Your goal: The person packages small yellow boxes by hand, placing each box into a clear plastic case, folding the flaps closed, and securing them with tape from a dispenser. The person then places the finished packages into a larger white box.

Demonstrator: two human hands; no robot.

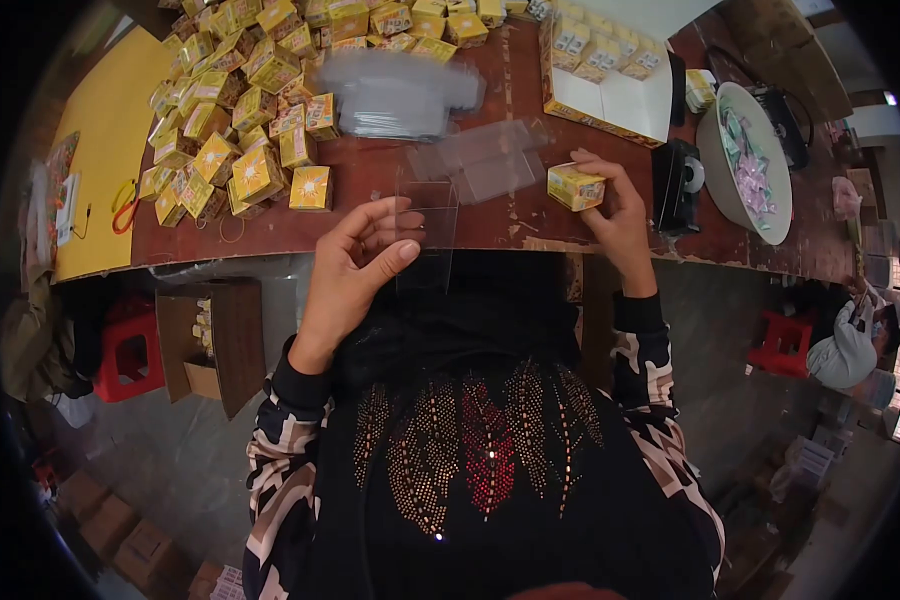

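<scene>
Between the thumb and fingers of my left hand (362, 262) is a clear plastic box (430, 225), folded open into a see-through shape near the table edge. My right hand (618, 215) grips a small yellow printed box (575, 187) by its side, just above the table. Flat clear plastic pieces (485, 160) lie between and beyond my hands. Behind them rests a thicker stack of clear plastic sheets (395, 100). A large heap of small yellow boxes (255, 170) spreads over the table to the left.
An open display carton (610, 100) at the back right holds rows of small boxes. Right of it are a black tape dispenser (678, 185) and a white bowl (715, 150) with wrapped pieces. An open cardboard box (235, 330) and red stools (130, 345) stand below the table (270, 228).
</scene>
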